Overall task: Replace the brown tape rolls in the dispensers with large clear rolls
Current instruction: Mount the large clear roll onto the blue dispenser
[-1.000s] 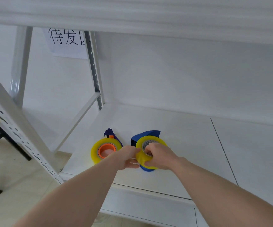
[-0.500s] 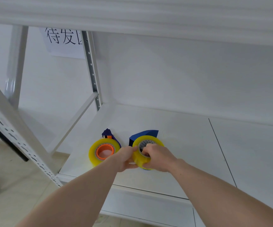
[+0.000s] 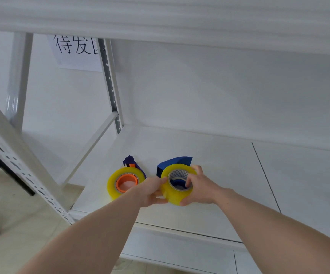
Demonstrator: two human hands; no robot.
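On the white shelf (image 3: 209,153) I hold a large yellowish clear tape roll (image 3: 175,191) on a blue dispenser (image 3: 175,162). My right hand (image 3: 199,187) grips the roll, with fingers hooked inside its core. My left hand (image 3: 151,191) holds the roll's left side. The dispenser body is mostly hidden behind the roll. To the left lies a second dispenser (image 3: 131,165), dark blue, fitted with a clear roll (image 3: 113,183) on an orange core.
A white slotted upright (image 3: 110,86) and a diagonal brace (image 3: 89,149) frame the shelf's left end. The upper shelf edge (image 3: 160,18) hangs overhead. A paper sign with black characters (image 3: 75,50) is on the wall. A seam (image 3: 265,175) crosses the shelf on the right.
The roll has tipped up between my hands, so its open core now faces me, and my right fingers have slid into the core.
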